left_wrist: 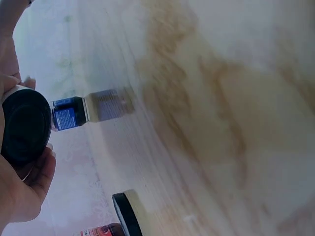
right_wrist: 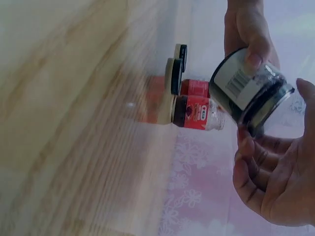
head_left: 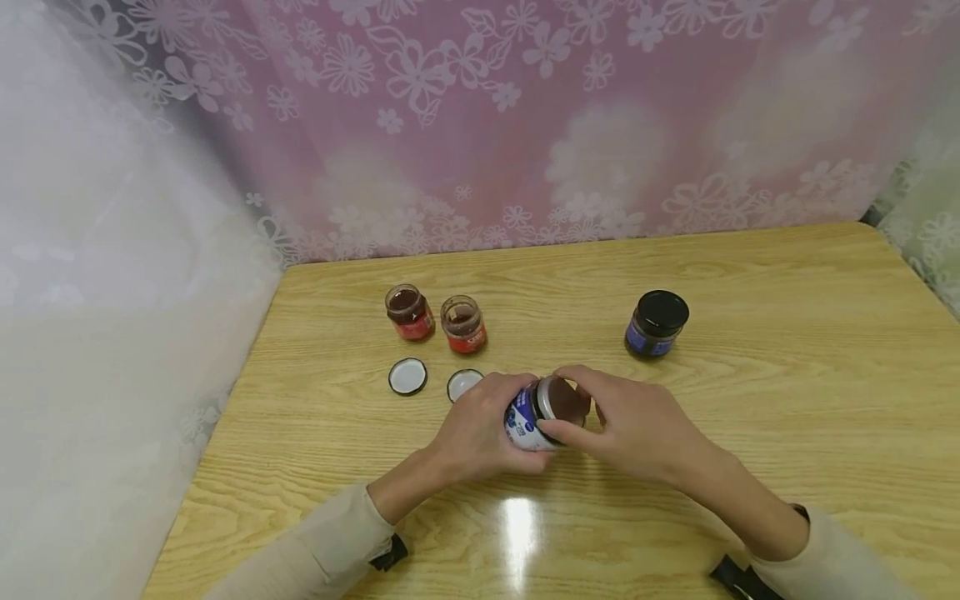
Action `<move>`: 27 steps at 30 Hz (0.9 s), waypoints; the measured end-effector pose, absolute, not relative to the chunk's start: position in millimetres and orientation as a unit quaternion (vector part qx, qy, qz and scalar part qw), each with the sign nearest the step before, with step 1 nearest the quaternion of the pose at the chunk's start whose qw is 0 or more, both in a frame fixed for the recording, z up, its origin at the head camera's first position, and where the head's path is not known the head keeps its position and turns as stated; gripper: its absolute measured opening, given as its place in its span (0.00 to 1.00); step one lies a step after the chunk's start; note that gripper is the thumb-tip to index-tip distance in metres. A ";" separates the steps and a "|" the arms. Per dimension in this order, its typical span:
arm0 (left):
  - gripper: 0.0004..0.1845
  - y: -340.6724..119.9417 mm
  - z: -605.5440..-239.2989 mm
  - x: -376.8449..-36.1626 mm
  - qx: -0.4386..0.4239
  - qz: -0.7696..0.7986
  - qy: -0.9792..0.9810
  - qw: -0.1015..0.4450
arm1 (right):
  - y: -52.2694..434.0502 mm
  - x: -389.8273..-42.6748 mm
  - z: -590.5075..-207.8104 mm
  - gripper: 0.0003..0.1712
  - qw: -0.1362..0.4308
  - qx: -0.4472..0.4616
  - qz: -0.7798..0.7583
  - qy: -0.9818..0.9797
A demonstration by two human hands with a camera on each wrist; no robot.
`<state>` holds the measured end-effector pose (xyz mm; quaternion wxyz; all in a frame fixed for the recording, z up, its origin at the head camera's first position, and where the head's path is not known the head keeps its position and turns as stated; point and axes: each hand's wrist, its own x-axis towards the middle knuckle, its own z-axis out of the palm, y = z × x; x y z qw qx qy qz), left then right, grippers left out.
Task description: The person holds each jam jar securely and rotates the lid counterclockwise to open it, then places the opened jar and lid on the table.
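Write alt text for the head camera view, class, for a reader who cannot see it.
Two hands meet over a blue-labelled glass jar: the left hand grips its body and the right hand curls round its top. On the wooden table behind stand two open red-labelled jars, two loose round lids and a black-lidded jar.

Label print on the blue-label jar (head_left: pixel 529 423) too small to read, much of its body hidden under both hands. Near loose lid (head_left: pixel 463 384) partly covered by the left hand (head_left: pixel 480 429). Tabletop (left_wrist: pixel 221 123) blurred in both wrist views.
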<state>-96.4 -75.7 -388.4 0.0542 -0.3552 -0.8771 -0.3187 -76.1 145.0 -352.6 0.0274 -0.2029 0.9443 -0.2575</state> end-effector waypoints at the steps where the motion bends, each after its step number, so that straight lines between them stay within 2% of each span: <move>1: 0.41 -75.9 -389.1 -96.2 -0.353 -0.321 -0.877 0.054 | 143.2 -75.6 -352.6 0.37 0.027 -0.201 -0.257 0.945; 8: 0.40 -76.9 -388.0 -95.5 -0.352 -0.346 -0.869 0.024 | 140.6 -74.0 -355.0 0.33 0.015 -0.208 -0.286 0.935; 14: 0.42 -79.3 -385.5 -95.2 -0.354 -0.358 -0.864 -0.001 | 145.4 -75.2 -360.8 0.33 -0.012 -0.271 -0.302 0.914; 18: 0.42 -80.7 -387.0 -93.4 -0.347 -0.356 -0.867 -0.017 | 148.1 -75.8 -362.2 0.35 -0.002 -0.297 -0.297 0.908; 24: 0.42 -80.1 -389.6 -91.9 -0.338 -0.345 -0.876 -0.006 | 151.3 -74.1 -359.1 0.43 0.036 -0.256 -0.271 0.927; 27: 0.40 -79.5 -389.1 -92.5 -0.341 -0.337 -0.877 0.012 | 151.2 -72.5 -356.0 0.40 0.048 -0.221 -0.273 0.935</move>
